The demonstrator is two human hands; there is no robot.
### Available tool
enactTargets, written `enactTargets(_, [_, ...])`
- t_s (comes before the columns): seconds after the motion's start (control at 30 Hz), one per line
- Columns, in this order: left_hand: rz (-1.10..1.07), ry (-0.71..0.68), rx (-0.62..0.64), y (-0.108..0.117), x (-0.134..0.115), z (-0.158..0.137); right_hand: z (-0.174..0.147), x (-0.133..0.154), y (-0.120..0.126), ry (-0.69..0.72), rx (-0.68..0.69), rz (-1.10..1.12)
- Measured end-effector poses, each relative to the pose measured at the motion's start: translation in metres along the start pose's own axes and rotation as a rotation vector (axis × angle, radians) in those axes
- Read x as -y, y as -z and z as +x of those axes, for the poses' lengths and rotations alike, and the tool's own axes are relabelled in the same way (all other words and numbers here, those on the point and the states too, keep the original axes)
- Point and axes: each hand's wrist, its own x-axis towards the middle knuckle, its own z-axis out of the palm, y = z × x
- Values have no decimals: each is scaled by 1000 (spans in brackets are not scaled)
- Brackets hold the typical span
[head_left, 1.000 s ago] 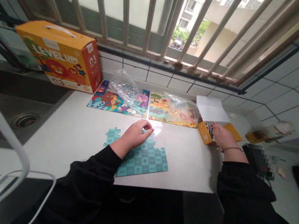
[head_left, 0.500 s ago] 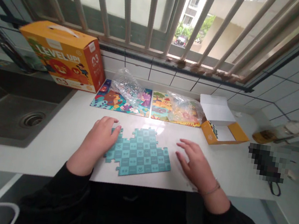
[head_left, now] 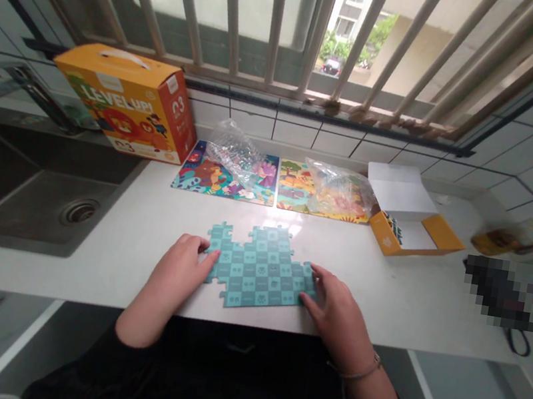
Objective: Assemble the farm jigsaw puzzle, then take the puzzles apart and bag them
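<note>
A partly joined jigsaw puzzle lies flat on the white counter, its teal checkered face up with small printed icons. Tabs and notches show along its upper and left edges; the lower edge runs straight. My left hand grips the left edge, thumb on top and fingers curled at the side. At the opposite end, my right hand has its thumb and fingers closed on the right edge. The undersides of the fingers are hidden.
Behind the puzzle lie two colourful picture boards with clear plastic bags on them. An orange carton stands near the sink. To the right are an opened small box, a bottle and a blurred dark item.
My right hand has moved left onto the puzzle's right edge, closing from an open pose. My left hand stays at the left edge. The camera view has shifted slightly.
</note>
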Motion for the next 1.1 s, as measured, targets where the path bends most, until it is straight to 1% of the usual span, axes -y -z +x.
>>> enactTargets(0.1, [-117,-1,-35,-3,-4,1,3,1,0,-164,-34,101])
enactTargets(0.2, [-260,62,-19,-6,-9,1,5,-3,1,-315,-54,300])
enactTargets(0.27, [-404,115,-11,-7,-12,1,7,-8,2,-390,-65,447])
enactTargets(0.37, [-616,176,-20,-8,-15,3,10,-15,2,-460,-101,569])
enactTargets(0.47, [-759,186,39,-9,-17,6,14,-20,4,-515,-129,643])
enactTargets(0.57, [-884,162,101,-11,-21,7,18,-22,4,-560,-116,723])
enactTargets(0.63, [-954,147,136,-12,-25,5,21,-22,4,-583,-91,763])
enactTargets(0.73, [-1019,170,175,-15,-31,2,26,-20,2,-589,-34,790])
enactTargets(0.83, [-1039,200,170,-20,-36,-1,30,-14,0,-545,27,787])
enactTargets(0.9, [-1030,197,165,-24,-38,-2,32,-10,-2,-512,60,770])
enactTargets(1.0, [-1021,172,185,-30,-44,-4,35,-2,-8,-474,72,727])
enactTargets(1.1, [-1021,118,193,-35,-50,-6,37,3,-14,-435,39,715])
